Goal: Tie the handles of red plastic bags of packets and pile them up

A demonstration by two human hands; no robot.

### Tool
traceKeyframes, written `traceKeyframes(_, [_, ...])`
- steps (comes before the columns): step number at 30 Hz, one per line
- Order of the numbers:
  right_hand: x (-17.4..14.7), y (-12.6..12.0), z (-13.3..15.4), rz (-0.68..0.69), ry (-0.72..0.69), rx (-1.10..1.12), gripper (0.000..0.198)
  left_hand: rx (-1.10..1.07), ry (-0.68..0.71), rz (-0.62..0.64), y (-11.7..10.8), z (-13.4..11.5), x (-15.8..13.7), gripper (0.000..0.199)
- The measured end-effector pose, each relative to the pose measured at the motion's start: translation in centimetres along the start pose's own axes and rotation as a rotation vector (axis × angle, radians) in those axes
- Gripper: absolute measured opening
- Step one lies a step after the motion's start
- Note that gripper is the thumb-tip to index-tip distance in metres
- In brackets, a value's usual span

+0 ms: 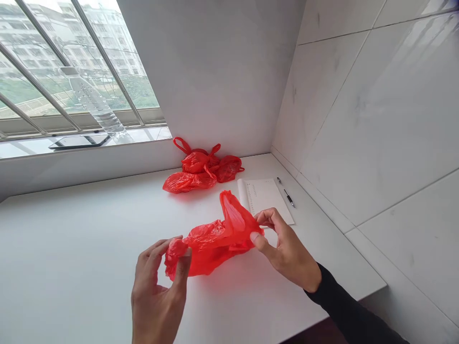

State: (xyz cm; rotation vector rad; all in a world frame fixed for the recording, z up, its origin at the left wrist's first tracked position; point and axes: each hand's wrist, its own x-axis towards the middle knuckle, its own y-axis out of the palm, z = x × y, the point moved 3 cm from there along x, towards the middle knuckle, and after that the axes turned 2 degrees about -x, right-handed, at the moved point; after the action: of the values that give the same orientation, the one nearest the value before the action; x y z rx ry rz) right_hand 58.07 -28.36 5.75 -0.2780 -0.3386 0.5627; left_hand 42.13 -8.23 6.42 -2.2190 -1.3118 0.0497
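Note:
A thin red plastic bag is stretched between my two hands, just over the white table. My left hand grips its crumpled left end between thumb and fingers. At the bag's right end, the thumb and fingertips of my right hand pinch the edge near a raised handle loop. The bag looks creased and rather flat; whether anything is inside I cannot tell. Beyond it, several bundled red plastic bags lie in a heap against the wall, some with handle loops sticking up.
The white table meets a tiled wall on the right. Behind my right hand lie an open notebook and a black pen. On the window sill, a water bottle stands beside a dark flat device.

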Motion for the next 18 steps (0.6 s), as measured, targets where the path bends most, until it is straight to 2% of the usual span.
traceKeyframes(2, [-0.7,-0.4,2.0,-0.139,-0.163,-0.032,0.020,0.075,0.066,-0.084,-0.4,-0.7,-0.4,0.038])
traceKeyframes(3, [-1.0,-0.3,3.0,-0.146,-0.280,-0.034,0.023,0.105,0.077,-0.118,-0.7,-0.9,-0.6,0.038])
traceKeyframes(4, [-1.2,0.0,3.9,-0.092,-0.406,-0.035,0.026,0.122,0.063,-0.131,-1.0,-0.9,-0.8,0.038])
traceKeyframes(6, [-1.3,1.2,5.0,0.115,-0.597,-0.099,0.031,0.090,-0.037,-0.066,-1.2,-0.4,-1.0,0.038])
traceKeyframes(8, [-1.0,2.7,4.9,0.268,-0.643,-0.294,0.033,-0.001,-0.162,0.044,-1.0,0.1,-1.1,0.039])
traceKeyframes(10, [-0.5,3.7,4.1,0.319,-0.576,-0.523,0.029,-0.072,-0.230,0.087,-0.8,0.2,-1.1,0.043])
traceKeyframes(12, [-0.2,4.2,3.1,0.384,-0.450,-0.667,0.024,-0.110,-0.253,0.064,-0.7,-0.3,-1.2,0.045])
traceKeyframes(15, [-0.5,4.3,2.0,0.511,-0.244,-0.765,0.023,-0.128,-0.256,0.017,-0.4,-1.6,-1.6,0.044])
traceKeyframes(18, [-0.7,4.4,1.2,0.621,-0.115,-0.866,0.022,-0.126,-0.247,0.009,-0.1,-2.1,-1.9,0.040])
